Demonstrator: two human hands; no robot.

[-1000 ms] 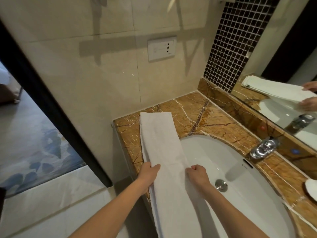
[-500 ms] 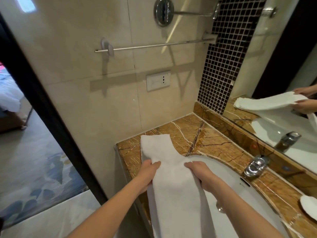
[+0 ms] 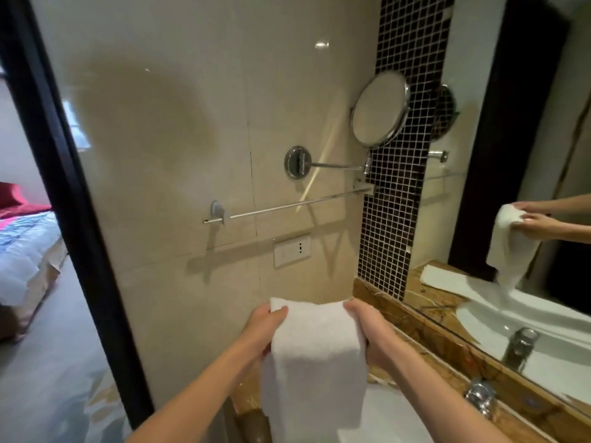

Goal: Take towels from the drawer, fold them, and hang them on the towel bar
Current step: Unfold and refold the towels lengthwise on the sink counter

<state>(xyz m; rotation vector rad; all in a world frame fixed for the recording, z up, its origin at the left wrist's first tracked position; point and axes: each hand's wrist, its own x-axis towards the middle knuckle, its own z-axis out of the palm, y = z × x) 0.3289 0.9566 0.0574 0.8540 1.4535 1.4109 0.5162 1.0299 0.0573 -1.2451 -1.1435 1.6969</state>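
Bathroom, beige tiled wall ahead; the towel bar (image 3: 287,207) is running across it above the marble bench (image 3: 431,362). Left hand (image 3: 262,330) and right hand (image 3: 371,334) are each gripping one side of the folded white towel (image 3: 315,346), holding it raised over the bench's left end, below the bar and apart from it; its lower part is hanging toward the sink (image 3: 393,417).

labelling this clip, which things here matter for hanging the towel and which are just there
Part of the job: white towel, left hand, right hand, towel bar.
Just there: round mirror, wall socket, tap, sink.
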